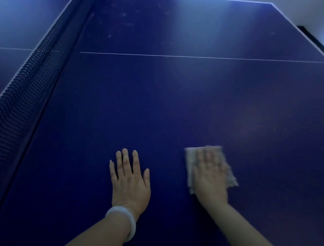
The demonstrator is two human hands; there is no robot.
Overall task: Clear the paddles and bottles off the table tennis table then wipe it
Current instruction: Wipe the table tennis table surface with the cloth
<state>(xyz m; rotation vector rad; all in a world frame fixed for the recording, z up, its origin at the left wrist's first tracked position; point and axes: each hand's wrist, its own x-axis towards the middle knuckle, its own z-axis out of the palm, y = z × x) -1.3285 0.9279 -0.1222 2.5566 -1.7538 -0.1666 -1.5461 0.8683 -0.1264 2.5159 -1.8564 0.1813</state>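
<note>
Flat under right hand (210,178) fingers: cloth (231,175), on table (156,104).

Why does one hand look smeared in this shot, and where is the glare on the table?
Head view: the right hand and the cloth under it are motion-blurred, while the left hand, flat on the table, is sharp. Head view: pale glare bands lie across the far end of the table, showing smudges there. Head view: the net and table lines bow from the wide-angle lens.
</note>
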